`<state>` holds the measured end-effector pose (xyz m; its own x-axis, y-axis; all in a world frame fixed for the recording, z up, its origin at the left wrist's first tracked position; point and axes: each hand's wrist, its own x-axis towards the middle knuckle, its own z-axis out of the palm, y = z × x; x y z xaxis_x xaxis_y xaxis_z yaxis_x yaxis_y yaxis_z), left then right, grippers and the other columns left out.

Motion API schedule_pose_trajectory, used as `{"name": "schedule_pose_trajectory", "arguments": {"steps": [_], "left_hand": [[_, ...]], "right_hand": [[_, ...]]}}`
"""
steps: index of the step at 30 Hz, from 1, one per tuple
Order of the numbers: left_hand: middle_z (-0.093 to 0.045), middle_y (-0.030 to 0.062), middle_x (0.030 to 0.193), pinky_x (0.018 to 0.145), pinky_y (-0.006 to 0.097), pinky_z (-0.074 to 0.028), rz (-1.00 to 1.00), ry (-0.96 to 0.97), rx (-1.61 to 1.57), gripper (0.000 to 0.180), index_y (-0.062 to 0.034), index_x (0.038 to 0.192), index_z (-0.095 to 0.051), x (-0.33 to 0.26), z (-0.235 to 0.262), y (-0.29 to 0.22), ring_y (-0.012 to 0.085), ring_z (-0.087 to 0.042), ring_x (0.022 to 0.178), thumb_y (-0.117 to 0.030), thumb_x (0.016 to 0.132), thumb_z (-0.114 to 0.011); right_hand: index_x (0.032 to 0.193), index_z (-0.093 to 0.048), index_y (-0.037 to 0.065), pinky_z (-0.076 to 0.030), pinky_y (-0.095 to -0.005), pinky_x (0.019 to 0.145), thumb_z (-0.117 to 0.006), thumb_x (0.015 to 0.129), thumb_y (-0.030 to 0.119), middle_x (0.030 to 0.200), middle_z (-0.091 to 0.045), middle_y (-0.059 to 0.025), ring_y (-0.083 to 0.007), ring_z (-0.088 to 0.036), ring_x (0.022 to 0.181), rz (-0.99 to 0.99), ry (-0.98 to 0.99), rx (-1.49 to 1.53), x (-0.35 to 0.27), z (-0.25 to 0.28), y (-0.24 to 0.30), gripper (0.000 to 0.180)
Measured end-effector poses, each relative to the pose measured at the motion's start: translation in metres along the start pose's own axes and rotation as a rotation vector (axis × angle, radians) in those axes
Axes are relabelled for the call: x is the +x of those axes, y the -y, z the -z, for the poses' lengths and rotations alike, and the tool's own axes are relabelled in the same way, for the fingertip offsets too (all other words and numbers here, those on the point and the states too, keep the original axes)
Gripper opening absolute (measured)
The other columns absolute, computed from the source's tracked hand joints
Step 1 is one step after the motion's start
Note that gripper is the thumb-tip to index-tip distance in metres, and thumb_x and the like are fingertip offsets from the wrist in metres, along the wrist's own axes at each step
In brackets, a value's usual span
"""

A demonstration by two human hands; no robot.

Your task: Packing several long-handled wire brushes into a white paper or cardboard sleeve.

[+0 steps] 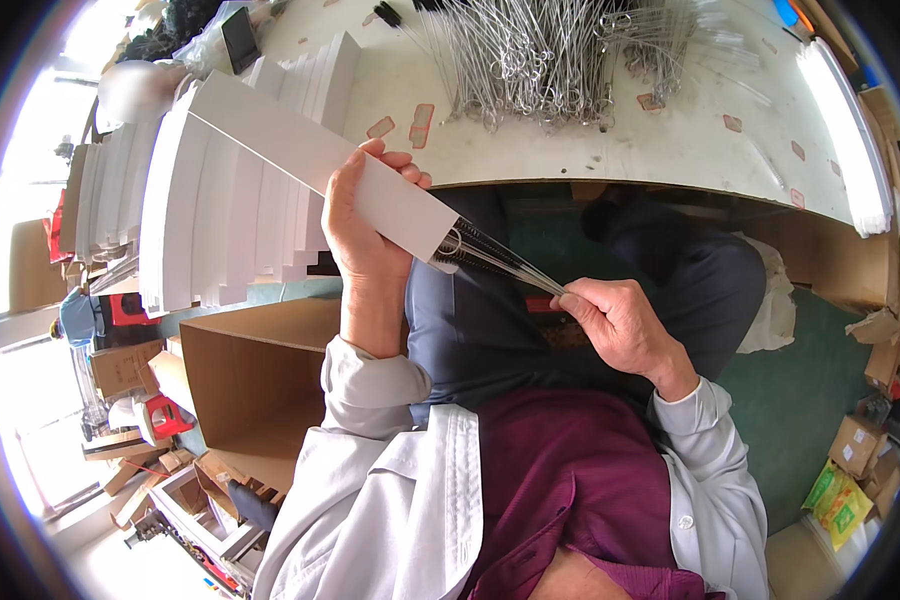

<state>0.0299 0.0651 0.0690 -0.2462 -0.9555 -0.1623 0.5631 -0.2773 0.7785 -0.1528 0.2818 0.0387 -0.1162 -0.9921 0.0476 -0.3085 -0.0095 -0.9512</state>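
My left hand (pixel 365 215) is wrapped round a long, narrow white box (pixel 300 150) that slants down toward the right. At its lower end the box is open. Thin wire brushes (pixel 505 258) with dark bristles and looped metal ends lie partly inside that end. My right hand (pixel 615 322) pinches the wire ends of the bundle between thumb and fingers. How far the brushes reach into the box is hidden by its walls. Both hands are above my lap, just off the table's front edge.
On the white table (pixel 570 155) lies a large heap of looped wire brushes (pixel 540 60). Stacked white boxes (pixel 220 200) stand at the left, and more white strips (pixel 845 140) at the right. An open cardboard carton (pixel 255 370) sits beside my left forearm.
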Motion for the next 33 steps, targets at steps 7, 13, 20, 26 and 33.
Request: {"name": "schedule_pose_trajectory", "arguments": {"steps": [7, 13, 20, 26, 33], "left_hand": [[-0.063, 0.0185, 0.090, 0.079, 0.044, -0.053, 0.101, 0.021, -0.037, 0.032, 0.0009, 0.106, -0.060, -0.021, -0.009, 0.028, 0.0280, -0.061, 0.080, -0.030, 0.098, -0.064], [-0.063, 0.0164, 0.089, 0.082, 0.046, -0.053, 0.132, 0.021, -0.008, 0.037, -0.0020, 0.104, -0.058, -0.039, -0.021, 0.043, 0.0274, -0.061, 0.078, -0.039, 0.102, -0.060], [-0.063, 0.0186, 0.094, 0.089, 0.048, -0.054, 0.037, -0.037, 0.010, 0.041, -0.0008, 0.107, -0.057, -0.030, -0.012, 0.028, 0.0282, -0.062, 0.083, -0.042, 0.104, -0.056], [-0.066, 0.0196, 0.098, 0.091, 0.048, -0.055, 0.052, 0.014, 0.041, 0.044, -0.0011, 0.109, -0.056, -0.040, -0.016, 0.046, 0.0304, -0.065, 0.088, -0.045, 0.105, -0.053], [-0.067, 0.0212, 0.118, 0.099, 0.047, -0.051, 0.126, 0.129, 0.156, 0.054, 0.0003, 0.119, -0.057, -0.072, -0.020, 0.074, 0.0308, -0.064, 0.110, -0.051, 0.109, -0.044]], "right_hand": [[0.096, -0.071, -0.004, -0.050, -0.0380, 0.058, -0.064, 0.101, 0.007, 0.079, -0.069, -0.0227, -0.0369, -0.067, 0.065, 0.021, -0.012, 0.033, 0.017, -0.012, 0.002, 0.013], [0.096, -0.071, -0.003, -0.046, -0.0391, 0.055, -0.070, 0.098, 0.015, 0.072, -0.063, -0.0243, -0.0385, -0.061, 0.060, -0.160, 0.038, 0.080, 0.043, -0.021, -0.008, 0.018], [0.105, -0.072, -0.004, -0.048, -0.0327, 0.060, -0.076, 0.095, 0.017, 0.072, -0.067, -0.0103, -0.0162, -0.053, 0.060, -0.254, 0.233, -0.146, 0.029, 0.026, 0.013, 0.024], [0.104, -0.071, -0.005, -0.050, -0.0358, 0.062, -0.073, 0.097, 0.021, 0.077, -0.070, -0.0166, -0.0261, -0.063, 0.065, -0.211, 0.079, 0.034, 0.020, 0.010, 0.006, 0.026], [0.106, -0.068, -0.007, -0.056, -0.0385, 0.066, -0.079, 0.093, 0.033, 0.083, -0.073, -0.0233, -0.0335, -0.073, 0.074, -0.164, -0.024, 0.113, 0.046, -0.009, 0.008, 0.044]]}}
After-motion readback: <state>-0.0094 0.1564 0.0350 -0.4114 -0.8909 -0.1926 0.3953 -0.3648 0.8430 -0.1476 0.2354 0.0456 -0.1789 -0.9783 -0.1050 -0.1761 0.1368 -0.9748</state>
